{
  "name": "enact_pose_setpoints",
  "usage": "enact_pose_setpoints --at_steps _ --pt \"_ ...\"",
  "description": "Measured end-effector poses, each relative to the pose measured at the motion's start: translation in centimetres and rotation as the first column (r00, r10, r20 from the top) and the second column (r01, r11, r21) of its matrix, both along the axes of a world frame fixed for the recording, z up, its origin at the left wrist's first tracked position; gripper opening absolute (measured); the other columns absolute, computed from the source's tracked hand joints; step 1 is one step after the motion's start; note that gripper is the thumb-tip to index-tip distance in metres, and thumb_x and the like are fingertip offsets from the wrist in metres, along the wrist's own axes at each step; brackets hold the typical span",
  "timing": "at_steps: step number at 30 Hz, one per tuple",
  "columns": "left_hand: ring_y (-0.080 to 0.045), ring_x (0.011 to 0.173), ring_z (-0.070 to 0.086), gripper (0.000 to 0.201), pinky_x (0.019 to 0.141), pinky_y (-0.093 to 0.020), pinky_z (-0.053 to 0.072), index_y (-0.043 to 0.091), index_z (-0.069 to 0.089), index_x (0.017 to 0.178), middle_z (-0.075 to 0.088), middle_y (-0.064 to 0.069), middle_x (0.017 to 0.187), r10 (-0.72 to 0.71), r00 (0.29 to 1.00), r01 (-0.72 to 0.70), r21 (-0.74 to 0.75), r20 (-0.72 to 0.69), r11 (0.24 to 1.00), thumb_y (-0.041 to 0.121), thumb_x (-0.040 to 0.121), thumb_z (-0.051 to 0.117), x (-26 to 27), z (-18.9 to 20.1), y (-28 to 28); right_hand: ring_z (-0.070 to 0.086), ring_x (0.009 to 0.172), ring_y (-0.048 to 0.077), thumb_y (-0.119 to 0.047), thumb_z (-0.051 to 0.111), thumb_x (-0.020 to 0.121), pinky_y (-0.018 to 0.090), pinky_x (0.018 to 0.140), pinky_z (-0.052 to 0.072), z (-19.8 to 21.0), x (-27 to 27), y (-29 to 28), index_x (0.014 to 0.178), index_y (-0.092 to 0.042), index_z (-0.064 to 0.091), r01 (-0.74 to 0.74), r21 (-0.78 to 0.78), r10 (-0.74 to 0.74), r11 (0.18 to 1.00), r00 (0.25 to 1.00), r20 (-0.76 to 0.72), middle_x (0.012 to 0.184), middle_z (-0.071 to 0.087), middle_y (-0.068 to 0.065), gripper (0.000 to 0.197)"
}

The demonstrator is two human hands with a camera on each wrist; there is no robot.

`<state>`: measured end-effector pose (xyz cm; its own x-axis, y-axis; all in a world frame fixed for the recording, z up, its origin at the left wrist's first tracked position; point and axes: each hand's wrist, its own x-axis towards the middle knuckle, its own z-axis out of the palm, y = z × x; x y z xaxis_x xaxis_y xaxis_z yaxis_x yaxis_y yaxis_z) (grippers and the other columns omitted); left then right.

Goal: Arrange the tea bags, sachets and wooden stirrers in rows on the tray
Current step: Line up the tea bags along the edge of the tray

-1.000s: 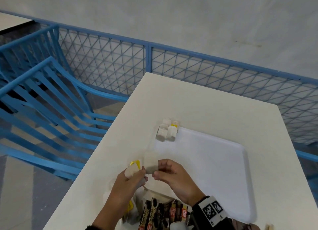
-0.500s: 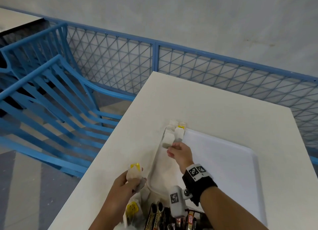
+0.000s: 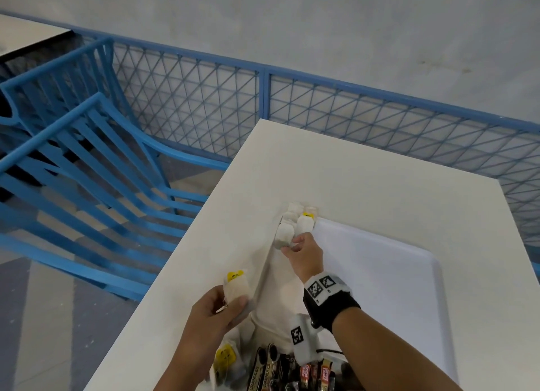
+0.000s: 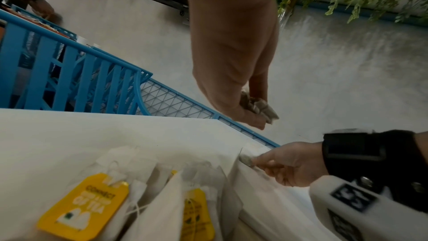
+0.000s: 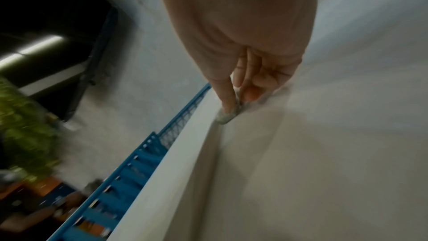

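A white tray (image 3: pixel 388 276) lies on the white table. Several tea bags (image 3: pixel 302 219) sit in a row at its far left corner. My right hand (image 3: pixel 292 244) pinches a white tea bag (image 3: pixel 283 236) at the near end of that row, against the tray's left rim; the right wrist view shows the same tea bag (image 5: pixel 228 114) between thumb and finger. My left hand (image 3: pixel 230 303) holds another tea bag (image 3: pixel 236 286) with a yellow tag above the table's left side; the left wrist view shows this tea bag (image 4: pixel 259 107) crumpled in the fingers.
A pile of tea bags with yellow tags (image 3: pixel 225 358) and dark sachets (image 3: pixel 277 370) lies at the tray's near end. A blue mesh railing (image 3: pixel 263 98) runs behind the table, and a blue chair (image 3: pixel 87 168) stands to the left.
My right hand left the left hand, carried one tea bag forward to the row at the tray's far left corner and now holds it there. The left hand keeps its tea bag.
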<state>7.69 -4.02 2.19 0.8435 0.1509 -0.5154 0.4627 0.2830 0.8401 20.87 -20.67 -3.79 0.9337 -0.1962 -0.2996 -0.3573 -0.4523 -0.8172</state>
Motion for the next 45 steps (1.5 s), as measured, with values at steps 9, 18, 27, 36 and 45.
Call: enact_pose_setpoints --at_steps 9,18,27,36,45 --pt "-0.032 0.083 0.065 0.008 0.081 -0.043 0.05 0.003 0.069 0.083 0.068 -0.026 0.087 0.003 0.999 -0.009 0.162 0.033 0.987 0.006 0.077 0.072 0.8 -0.7 -0.5 0.057 0.062 0.008 -0.03 0.048 0.096 0.016 0.053 0.045 5.6 -7.4 1.0 0.088 -0.016 0.058 -0.517 0.425 0.597 0.743 0.799 -0.072 0.076 0.059 -0.007 0.019" --pt "-0.022 0.072 0.056 0.017 0.073 -0.034 0.049 -0.003 0.067 0.087 0.063 -0.015 0.072 -0.11 0.994 0.104 0.156 0.029 0.982 0.014 0.085 0.065 2.6 -2.2 -2.4 0.066 0.069 0.015 -0.006 0.07 0.081 0.022 0.067 0.055 4.5 -8.1 -1.0 0.088 -0.008 0.062 -0.274 0.541 0.387 0.795 0.916 -0.105 0.087 0.069 0.014 0.01" --pt "-0.017 0.075 0.064 0.01 0.077 -0.027 0.054 0.004 0.073 0.084 0.068 -0.01 0.077 -0.246 0.969 0.228 0.284 0.031 0.932 0.013 0.083 0.068 7.7 -2.7 -3.0 0.064 0.072 0.013 0.008 0.06 0.082 0.019 0.073 0.055 3.1 -4.7 -4.5 0.08 -0.005 0.068 -0.007 0.53 0.096 0.848 0.986 -0.139 0.08 0.068 0.01 0.015" --pt "-0.017 0.081 0.062 0.014 0.065 -0.016 0.041 0.02 0.062 0.074 0.068 0.0 0.08 -0.358 0.932 0.32 0.603 -0.061 0.731 0.013 0.074 0.074 13.0 -4.9 -3.9 0.063 0.075 0.016 -0.018 0.074 0.076 0.033 0.076 0.051 0.9 -0.1 -4.3 0.074 -0.022 0.057 0.165 0.143 -0.152 0.976 0.983 -0.099 0.071 0.066 -0.002 0.017" --pt "-0.017 0.076 0.054 0.02 0.057 -0.014 0.033 0.003 0.066 0.093 0.061 -0.003 0.074 -0.441 0.897 0.316 0.738 -0.028 0.597 0.012 0.077 0.072 14.0 -5.8 -5.1 0.057 0.083 0.015 -0.021 0.072 0.079 0.026 0.08 0.045 -0.3 0.7 -3.9 0.088 -0.01 0.064 0.143 -0.015 -0.143 0.99 0.988 -0.06 0.081 0.062 -0.002 0.016"
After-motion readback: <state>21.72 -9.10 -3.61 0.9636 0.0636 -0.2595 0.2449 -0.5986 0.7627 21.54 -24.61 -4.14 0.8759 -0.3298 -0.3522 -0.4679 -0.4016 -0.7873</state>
